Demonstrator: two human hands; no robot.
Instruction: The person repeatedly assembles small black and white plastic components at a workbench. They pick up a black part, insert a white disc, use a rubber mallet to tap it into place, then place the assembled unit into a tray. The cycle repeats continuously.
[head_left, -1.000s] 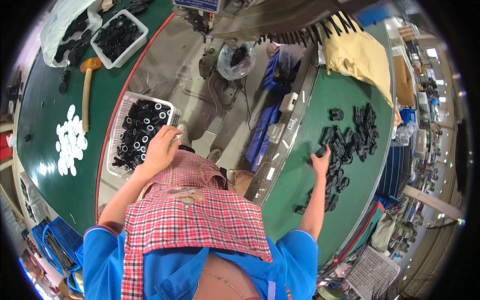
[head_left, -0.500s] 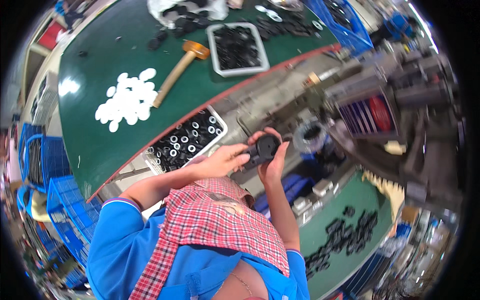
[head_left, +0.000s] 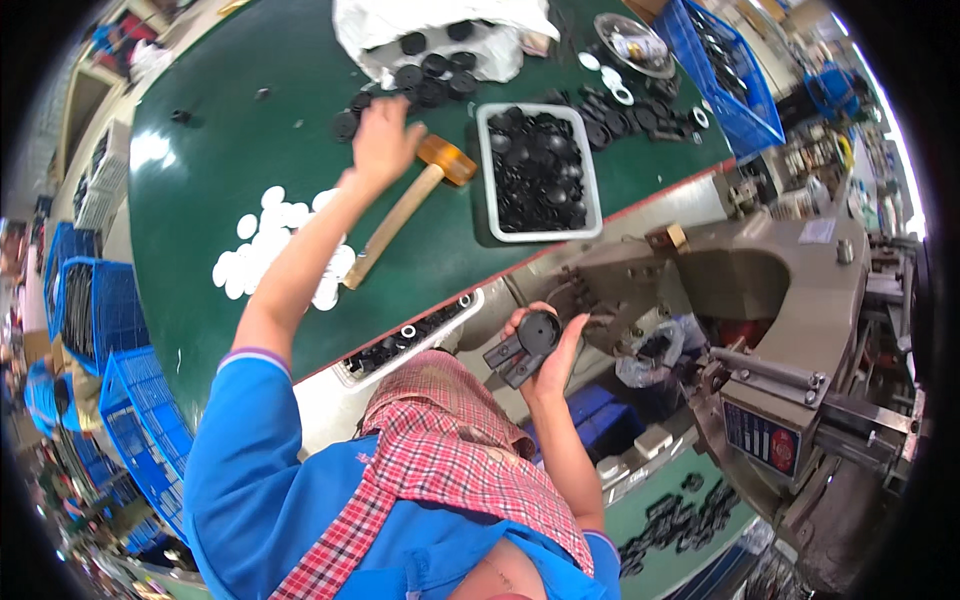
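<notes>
- The left hand (head_left: 385, 150) is just left of the head of the mallet (head_left: 403, 215), fingers partly spread at loose black discs (head_left: 345, 126); I cannot tell whether it pinches one.
- The right hand (head_left: 553, 375), to the right of the mallet and nearer the person, grips a black part (head_left: 537, 334) with a round cup and two short legs; its thumb stands out to one side.
- White discs (head_left: 262, 252) lie heaped left of the mallet's handle on the green table (head_left: 200, 200).
- A white tub (head_left: 545, 237) of small black pieces stands right of the mallet's head.
- A white bag (head_left: 480, 15) lies beyond the mallet.
</notes>
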